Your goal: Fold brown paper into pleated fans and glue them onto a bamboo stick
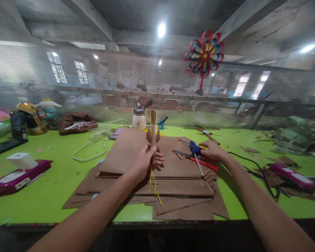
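Note:
My left hand (148,161) is closed around a pleated brown paper piece (153,134), holding it upright above the stacked paper. Its top fans out below a narrow upright strip, and yellow strings (154,187) dangle from its lower end. My right hand (212,149) is closed at the yellow part of a blue glue gun (195,147), with a pale stick angled down beside it. Red-handled scissors (204,163) lie just below that hand. Under both hands is a stack of brown paper sheets (126,150).
At the back stand a cream bottle (139,119) and a small blue pot (161,124). A white cable (86,159) curls on the left, near a magenta power strip (18,178). Another power strip (292,174) and a black cord (262,175) lie right, among paper scraps.

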`<action>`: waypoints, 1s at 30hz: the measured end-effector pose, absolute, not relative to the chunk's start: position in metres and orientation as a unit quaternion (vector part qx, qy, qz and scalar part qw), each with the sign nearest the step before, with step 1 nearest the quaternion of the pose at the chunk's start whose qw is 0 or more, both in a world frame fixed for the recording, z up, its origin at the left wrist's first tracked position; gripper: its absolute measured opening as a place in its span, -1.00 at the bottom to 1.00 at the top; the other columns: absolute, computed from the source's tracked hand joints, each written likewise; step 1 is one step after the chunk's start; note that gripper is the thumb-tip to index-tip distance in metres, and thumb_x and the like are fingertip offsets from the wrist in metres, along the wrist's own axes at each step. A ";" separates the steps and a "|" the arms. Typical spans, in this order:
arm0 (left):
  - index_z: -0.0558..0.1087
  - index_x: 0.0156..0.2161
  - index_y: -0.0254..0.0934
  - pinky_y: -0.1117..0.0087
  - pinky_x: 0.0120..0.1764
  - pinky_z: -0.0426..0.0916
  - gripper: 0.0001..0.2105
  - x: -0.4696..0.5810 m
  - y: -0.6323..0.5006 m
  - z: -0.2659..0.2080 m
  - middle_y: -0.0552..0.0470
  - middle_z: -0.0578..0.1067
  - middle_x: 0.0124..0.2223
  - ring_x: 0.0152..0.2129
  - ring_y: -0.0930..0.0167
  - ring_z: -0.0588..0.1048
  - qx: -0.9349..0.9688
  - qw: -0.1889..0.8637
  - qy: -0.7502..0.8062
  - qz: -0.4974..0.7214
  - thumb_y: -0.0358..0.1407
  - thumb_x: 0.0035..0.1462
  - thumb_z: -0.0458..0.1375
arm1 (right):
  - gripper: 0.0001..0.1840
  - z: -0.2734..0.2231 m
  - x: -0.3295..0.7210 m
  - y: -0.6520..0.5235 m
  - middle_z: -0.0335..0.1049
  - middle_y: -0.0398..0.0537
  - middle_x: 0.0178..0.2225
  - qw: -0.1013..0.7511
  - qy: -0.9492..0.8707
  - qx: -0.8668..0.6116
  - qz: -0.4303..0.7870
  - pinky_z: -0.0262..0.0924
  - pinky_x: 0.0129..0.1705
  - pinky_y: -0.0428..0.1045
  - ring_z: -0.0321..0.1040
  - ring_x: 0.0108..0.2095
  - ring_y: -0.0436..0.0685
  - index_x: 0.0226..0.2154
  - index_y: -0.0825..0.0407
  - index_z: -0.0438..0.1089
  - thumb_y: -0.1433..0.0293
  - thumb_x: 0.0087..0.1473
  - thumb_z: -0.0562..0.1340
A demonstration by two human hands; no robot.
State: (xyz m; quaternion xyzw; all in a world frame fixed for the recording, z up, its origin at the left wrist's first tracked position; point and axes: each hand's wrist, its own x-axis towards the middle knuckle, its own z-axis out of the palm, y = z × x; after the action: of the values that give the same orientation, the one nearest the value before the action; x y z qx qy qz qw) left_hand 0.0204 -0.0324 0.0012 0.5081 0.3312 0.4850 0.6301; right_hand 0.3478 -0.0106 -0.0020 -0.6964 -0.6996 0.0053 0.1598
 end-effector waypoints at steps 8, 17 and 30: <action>0.19 -0.26 -0.30 0.45 -0.61 0.37 -0.82 0.027 -0.040 0.006 -0.12 0.50 -0.34 -0.60 0.43 0.48 0.515 0.614 0.353 0.483 -0.24 0.10 0.06 | -0.71 -0.013 0.335 -0.006 0.46 0.05 -0.35 0.105 -0.717 -0.689 -0.010 0.08 -0.34 -0.08 0.32 -0.33 0.14 -0.36 0.11 0.47 0.47 -0.26 0.20; 0.22 -0.26 -0.33 0.45 -0.50 0.41 -0.85 0.026 -0.038 0.007 -0.12 0.50 -0.36 -0.53 0.44 0.50 0.493 0.623 0.339 0.504 -0.28 0.13 0.04 | -0.76 -0.013 0.328 -0.009 0.43 0.11 -0.40 0.103 -0.704 -0.701 -0.046 0.04 -0.40 -0.06 0.32 -0.39 0.14 -0.43 0.13 0.47 0.49 -0.24 0.16; 0.17 -0.34 -0.28 0.48 -0.63 0.37 -0.80 0.026 -0.038 0.002 -0.01 0.48 -0.48 -0.68 0.48 0.45 0.505 0.621 0.325 0.504 -0.22 0.08 0.10 | -0.58 0.043 0.291 -0.059 0.44 0.05 -0.35 0.495 -0.662 -0.492 0.274 0.23 -0.33 -0.03 0.39 -0.36 0.15 -0.26 0.10 0.39 0.11 0.03 0.08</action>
State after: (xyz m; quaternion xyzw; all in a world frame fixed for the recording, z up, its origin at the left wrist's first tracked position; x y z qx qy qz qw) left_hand 0.0265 -0.0382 0.0017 0.5049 0.3247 0.5039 0.6211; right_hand 0.2914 -0.0585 0.0434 -0.4918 -0.6617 0.2738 0.4953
